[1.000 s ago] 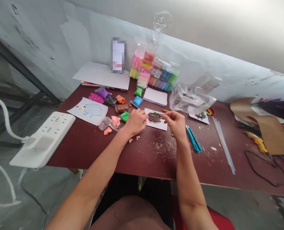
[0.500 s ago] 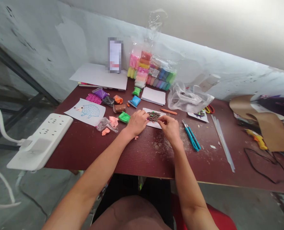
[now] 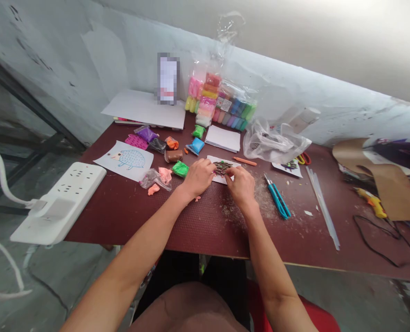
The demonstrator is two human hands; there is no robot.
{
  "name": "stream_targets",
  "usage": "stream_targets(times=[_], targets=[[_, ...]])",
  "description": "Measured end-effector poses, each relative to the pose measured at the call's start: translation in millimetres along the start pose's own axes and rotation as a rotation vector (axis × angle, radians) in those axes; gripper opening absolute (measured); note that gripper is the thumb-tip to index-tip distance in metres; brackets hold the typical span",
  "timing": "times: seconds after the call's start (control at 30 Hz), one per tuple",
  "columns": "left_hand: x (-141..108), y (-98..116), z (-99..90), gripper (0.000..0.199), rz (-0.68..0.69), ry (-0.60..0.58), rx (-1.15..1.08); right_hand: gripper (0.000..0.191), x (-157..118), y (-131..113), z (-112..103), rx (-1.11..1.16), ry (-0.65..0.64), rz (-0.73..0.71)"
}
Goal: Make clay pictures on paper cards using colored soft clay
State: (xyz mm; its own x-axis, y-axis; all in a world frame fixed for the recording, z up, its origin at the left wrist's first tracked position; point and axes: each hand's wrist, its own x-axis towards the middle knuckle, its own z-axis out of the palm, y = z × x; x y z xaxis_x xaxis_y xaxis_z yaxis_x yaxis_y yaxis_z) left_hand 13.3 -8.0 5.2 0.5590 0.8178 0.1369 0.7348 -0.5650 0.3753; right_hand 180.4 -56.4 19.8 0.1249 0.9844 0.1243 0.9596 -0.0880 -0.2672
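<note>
A small white card (image 3: 221, 179) lies on the table between my hands. On it is a dark, spiky brown shape (image 3: 222, 167) with a bit of green on top. My left hand (image 3: 198, 179) is closed at the card's left edge, its fingertips gripping that side. From the right, my right hand (image 3: 241, 184) reaches over the card with thumb and forefinger pinched together at the shape's lower right. Whatever sits in that pinch is too small to make out. An orange clay tool or pen (image 3: 245, 161) lies just beyond, and a green clay packet (image 3: 180, 169) is beside my left hand.
A teal utility knife (image 3: 277, 199) lies right of my right hand. At left are a hedgehog drawing (image 3: 127, 159) and a power strip (image 3: 60, 203). Bagged coloured clay (image 3: 219, 103) leans on the wall. A yellow glue gun (image 3: 372, 203) with a cord is far right.
My right hand has shifted slightly left and closer to the front of the card, still pinched. My left hand keeps its place on the card. The view has moved a little.
</note>
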Motion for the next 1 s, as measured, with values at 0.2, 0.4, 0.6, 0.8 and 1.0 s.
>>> stream_targets(times=[0.2, 0.4, 0.6, 0.8, 1.0], targets=[[-1, 2, -2.4, 0.02, -0.021, -0.026, 0.01, 0.019, -1, -6, -1, -0.093, -0.041, -0.003], [-1, 4, -2.1, 0.023, -0.034, -0.07, 0.035, 0.021, 1, -7, 1, -0.114, -0.053, -0.003], [0, 5, -4.5, 0.024, -0.036, -0.089, 0.048, 0.023, 7, -5, 3, -0.065, -0.04, 0.006], [1, 4, -1.0, 0.026, -0.028, -0.06, 0.035, 0.015, 11, -1, 5, -0.008, -0.042, 0.034], [1, 3, 1.8, 0.024, -0.032, -0.046, 0.027, 0.017, 11, 5, 9, 0.032, -0.009, 0.005]])
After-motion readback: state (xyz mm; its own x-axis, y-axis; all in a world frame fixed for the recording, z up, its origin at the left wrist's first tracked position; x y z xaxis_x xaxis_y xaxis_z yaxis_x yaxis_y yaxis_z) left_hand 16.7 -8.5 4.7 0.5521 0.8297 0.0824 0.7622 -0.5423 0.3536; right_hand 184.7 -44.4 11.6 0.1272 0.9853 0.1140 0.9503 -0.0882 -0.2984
